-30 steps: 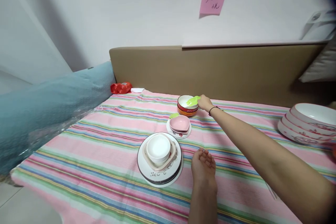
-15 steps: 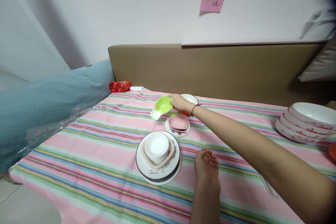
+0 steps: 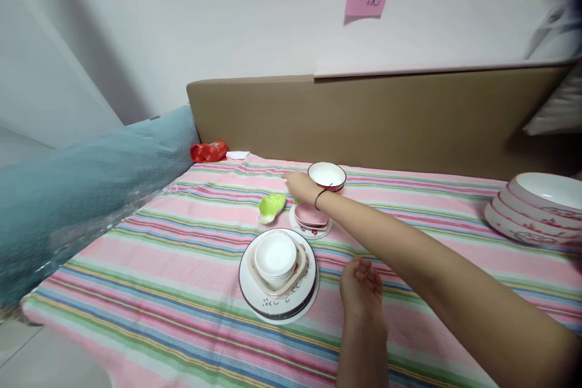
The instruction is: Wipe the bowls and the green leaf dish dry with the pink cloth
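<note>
Green dish: one, on striped cloth, left of the right hand, the nearer hand; long axis slanting toward it. Right hand: opening and any hold indiscernible. Left hand: empty, palm up, fingers loosely curled.

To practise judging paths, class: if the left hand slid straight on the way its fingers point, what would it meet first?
The left hand would first come to the right forearm, though depth is unclear and it might pass beneath.
</note>
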`<state>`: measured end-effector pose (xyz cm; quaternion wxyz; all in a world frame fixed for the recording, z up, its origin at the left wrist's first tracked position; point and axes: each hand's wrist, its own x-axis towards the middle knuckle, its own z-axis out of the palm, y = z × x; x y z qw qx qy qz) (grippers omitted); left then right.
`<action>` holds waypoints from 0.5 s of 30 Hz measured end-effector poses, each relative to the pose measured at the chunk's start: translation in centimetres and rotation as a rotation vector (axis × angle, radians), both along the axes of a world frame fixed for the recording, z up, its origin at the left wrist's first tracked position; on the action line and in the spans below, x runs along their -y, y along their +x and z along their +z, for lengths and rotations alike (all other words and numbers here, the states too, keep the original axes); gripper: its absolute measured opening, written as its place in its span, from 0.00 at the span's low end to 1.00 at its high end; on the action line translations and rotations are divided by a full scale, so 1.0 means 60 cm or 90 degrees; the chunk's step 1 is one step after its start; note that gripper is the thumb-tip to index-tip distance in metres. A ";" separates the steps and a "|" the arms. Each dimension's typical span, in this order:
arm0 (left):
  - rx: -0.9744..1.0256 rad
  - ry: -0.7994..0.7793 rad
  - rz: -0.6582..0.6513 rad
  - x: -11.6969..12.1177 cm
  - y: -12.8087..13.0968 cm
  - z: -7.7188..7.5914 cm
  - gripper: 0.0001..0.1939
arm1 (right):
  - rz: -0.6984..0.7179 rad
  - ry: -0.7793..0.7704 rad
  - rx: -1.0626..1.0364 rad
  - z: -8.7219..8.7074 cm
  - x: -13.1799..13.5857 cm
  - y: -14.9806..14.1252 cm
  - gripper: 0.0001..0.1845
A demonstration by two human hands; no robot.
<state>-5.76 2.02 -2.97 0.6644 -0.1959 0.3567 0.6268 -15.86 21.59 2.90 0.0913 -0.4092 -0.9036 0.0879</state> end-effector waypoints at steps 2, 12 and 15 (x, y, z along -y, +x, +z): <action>-0.002 0.000 0.000 0.002 -0.002 0.005 0.02 | -0.032 0.028 0.016 0.017 -0.018 0.037 0.17; -0.005 0.003 -0.025 0.003 0.001 0.011 0.02 | -0.036 0.013 0.098 -0.002 -0.033 0.184 0.26; -0.006 0.003 -0.027 0.002 0.002 0.010 0.01 | -0.040 0.025 0.114 -0.018 -0.029 0.192 0.18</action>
